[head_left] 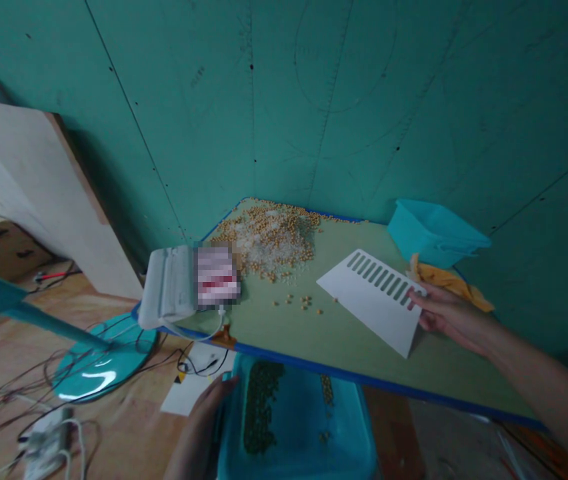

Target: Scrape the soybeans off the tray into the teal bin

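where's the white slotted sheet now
In the head view, the white slotted sheet is right of centre over the table, held in the right hand.

The lower edge of the view cuts off the turquoise tub (304,413) and the left forearm (181,460); the tabletop (354,340) conceals the tub's far side. Pixelation renders the cabled device (217,277) unreadable.

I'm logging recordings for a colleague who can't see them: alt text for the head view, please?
A person's right hand holds a white slotted sheet at a green table bearing a pile of yellow bean-like pieces and whitish granules. The left hand is at the side of a blue tub below the table's edge, with green pieces and yellow ones inside.
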A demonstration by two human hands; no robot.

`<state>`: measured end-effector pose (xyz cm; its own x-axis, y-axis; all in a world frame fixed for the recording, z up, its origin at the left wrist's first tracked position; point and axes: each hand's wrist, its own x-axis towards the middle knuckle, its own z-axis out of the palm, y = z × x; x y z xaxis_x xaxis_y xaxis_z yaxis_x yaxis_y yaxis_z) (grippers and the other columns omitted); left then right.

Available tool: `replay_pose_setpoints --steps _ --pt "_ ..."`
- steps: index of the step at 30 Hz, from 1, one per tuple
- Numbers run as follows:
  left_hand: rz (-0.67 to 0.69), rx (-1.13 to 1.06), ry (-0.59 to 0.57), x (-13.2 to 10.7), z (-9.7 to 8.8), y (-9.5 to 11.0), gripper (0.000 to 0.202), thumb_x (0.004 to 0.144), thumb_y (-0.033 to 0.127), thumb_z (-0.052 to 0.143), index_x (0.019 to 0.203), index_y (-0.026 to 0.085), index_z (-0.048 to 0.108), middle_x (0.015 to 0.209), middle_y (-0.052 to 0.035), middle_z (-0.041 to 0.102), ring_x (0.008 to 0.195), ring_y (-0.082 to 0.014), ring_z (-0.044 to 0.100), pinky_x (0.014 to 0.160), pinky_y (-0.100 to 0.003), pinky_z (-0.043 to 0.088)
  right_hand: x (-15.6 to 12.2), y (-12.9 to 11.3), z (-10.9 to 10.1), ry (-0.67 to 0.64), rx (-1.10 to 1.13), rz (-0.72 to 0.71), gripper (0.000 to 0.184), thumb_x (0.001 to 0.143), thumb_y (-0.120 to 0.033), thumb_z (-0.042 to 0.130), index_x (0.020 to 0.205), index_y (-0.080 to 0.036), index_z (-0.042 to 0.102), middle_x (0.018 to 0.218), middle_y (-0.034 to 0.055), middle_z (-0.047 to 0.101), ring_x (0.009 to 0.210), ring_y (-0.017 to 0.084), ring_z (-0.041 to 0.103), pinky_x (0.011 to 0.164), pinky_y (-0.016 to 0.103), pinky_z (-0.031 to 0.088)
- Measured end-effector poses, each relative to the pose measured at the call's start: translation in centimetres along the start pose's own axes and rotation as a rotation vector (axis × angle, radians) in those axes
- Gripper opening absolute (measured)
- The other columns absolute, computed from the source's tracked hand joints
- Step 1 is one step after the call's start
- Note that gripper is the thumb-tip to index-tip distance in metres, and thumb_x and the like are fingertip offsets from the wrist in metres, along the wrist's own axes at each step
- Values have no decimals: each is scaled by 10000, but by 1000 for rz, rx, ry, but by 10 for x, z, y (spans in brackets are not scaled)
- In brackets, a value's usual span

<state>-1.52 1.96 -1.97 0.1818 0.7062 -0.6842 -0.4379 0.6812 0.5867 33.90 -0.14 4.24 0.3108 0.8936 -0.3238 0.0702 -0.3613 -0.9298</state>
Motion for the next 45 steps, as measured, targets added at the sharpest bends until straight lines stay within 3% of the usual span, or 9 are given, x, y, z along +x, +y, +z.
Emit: replay_pose_setpoints --steps 6,9,11,19,26,32,36,41,45 --pt "189 136 130 -13 9 19 116 648 155 590 677 228 674 622 18 713 833 -203 637 502 -195 508 1 -2 14 -83 -12 0 225 708 -391 563 772 -191 481 678 -23 536 446 42 423 385 166 322" --pt "430 283 252 -15 6 22 113 613 122 624 608 219 680 660 43 718 995 -149 558 638 -108 478 4 -3 19 -108 -35 -5 243 714 -404 549 810 -191 483 673 -22 538 433 44 422 383 173 322" --pt "486 294 221 -14 5 21 112 627 121 611 604 204 683 679 35 723 1031 -143 533 757 -113 445 6 -3 23 -124 -55 -7 249 718 -411 540 819 -191 483 659 -24 539 426 45 428 383 175 323" --pt "270 168 124 -13 2 20 157 632 136 616 762 205 671 718 30 725 742 -175 652 615 -224 526 17 -10 38 -218 -110 9 206 741 -383 518 781 -187 469 624 -35 539 401 39 455 360 163 288" --pt "343 152 294 -16 1 20 142 564 86 667 620 216 652 562 85 676 512 -110 605 440 -156 483 32 -20 49 -251 -154 54 140 765 -311 505 825 -186 482 624 -25 563 393 37 470 356 151 303" --pt "424 140 231 -17 1 20 196 604 35 619 634 221 672 635 92 704 635 -74 628 575 -91 482 42 -28 57 -273 -197 73 84 784 -265 483 804 -183 481 610 -26 558 389 33 473 350 140 308" --pt "439 184 112 -13 -2 18 138 653 97 586 673 197 678 712 39 723 681 -139 647 610 -191 516 49 -29 59 -296 -210 79 111 778 -287 496 817 -185 478 617 -19 570 397 38 481 348 138 310" --pt "439 210 175 -12 -5 16 104 617 129 636 660 216 674 692 47 725 657 -171 657 558 -230 528 57 -32 61 -324 -241 72 124 781 -298 497 825 -184 481 625 -14 578 405 37 489 349 132 324" --pt "357 179 92 -13 -4 18 103 661 151 600 703 193 685 719 16 730 694 -178 661 603 -232 526 59 -34 64 -346 -250 72 121 785 -301 492 813 -183 480 624 -16 578 403 34 487 352 129 334"
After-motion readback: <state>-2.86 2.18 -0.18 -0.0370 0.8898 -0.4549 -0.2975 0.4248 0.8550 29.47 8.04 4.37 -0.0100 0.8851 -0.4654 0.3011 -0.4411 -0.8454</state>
